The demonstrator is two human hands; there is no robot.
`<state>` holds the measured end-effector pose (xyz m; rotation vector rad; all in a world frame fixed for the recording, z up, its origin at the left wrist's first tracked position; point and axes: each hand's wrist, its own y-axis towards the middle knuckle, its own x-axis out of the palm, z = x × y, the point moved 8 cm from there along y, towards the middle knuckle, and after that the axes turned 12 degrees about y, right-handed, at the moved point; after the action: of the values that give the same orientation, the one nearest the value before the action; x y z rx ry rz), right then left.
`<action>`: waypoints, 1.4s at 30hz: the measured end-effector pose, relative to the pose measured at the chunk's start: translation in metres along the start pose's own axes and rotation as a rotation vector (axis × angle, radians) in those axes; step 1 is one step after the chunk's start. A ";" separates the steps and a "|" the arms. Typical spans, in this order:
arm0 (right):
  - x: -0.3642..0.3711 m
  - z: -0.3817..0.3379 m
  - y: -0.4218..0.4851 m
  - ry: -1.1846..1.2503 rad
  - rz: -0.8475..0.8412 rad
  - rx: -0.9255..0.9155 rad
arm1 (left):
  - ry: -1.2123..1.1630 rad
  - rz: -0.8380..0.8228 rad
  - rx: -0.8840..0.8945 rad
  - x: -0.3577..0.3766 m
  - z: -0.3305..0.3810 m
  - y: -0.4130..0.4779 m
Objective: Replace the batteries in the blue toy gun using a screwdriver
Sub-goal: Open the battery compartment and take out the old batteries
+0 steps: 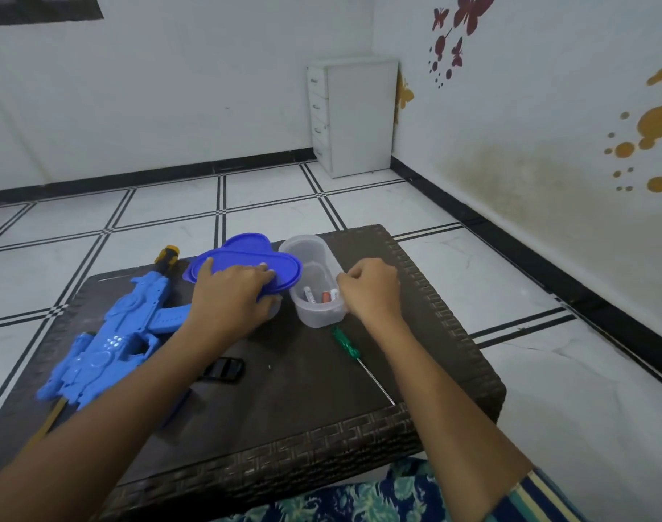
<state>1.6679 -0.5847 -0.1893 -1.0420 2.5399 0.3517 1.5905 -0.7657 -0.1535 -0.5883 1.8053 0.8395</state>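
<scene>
The blue toy gun [107, 340] lies on the left of the dark table [303, 389], its yellow-black muzzle pointing away. My left hand [231, 295] grips the blue lid [246, 258], which is tilted over the left part of a clear plastic container [314, 284]. Batteries [321, 295] lie inside the container's near end. My right hand [370, 288] is curled at the container's right rim; whether it pinches the rim or a battery is hidden. A green-handled screwdriver [350, 346] lies on the table under my right wrist. A small black cover [225, 369] lies beside my left forearm.
The table has a woven brown border and stands on a white tiled floor. A white drawer unit [353, 114] stands in the far corner. Patterned cloth [359, 495] on my lap shows at the bottom edge. A yellowish strap [52, 416] lies under the gun's rear.
</scene>
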 end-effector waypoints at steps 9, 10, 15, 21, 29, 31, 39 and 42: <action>-0.010 -0.039 -0.010 0.366 -0.011 -0.292 | -0.809 0.574 -0.312 -0.106 -0.029 0.005; -0.009 -0.045 -0.012 0.478 -0.065 -0.275 | -0.966 0.518 -0.369 -0.095 -0.031 0.017; -0.008 -0.038 -0.010 0.396 -0.018 -0.224 | -1.376 0.271 -0.803 -0.019 -0.025 0.047; -0.010 0.000 0.008 0.276 0.106 -0.053 | -1.027 0.034 -0.740 0.016 -0.020 0.082; 0.006 -0.009 0.014 -0.073 0.069 -0.154 | -0.453 -0.108 -0.579 0.039 -0.034 0.096; 0.011 -0.013 0.012 -0.117 0.045 -0.182 | -0.400 -0.063 -0.556 0.038 -0.034 0.095; 0.011 -0.006 0.008 -0.139 -0.012 -0.127 | -0.127 -0.203 -0.349 0.051 -0.014 0.094; 0.011 0.008 0.010 0.123 -0.054 0.064 | -0.195 -0.330 -0.410 0.062 -0.027 0.104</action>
<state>1.6560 -0.5815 -0.2005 -1.1375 2.6062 0.1954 1.4774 -0.7210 -0.1764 -1.0008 1.3169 1.0034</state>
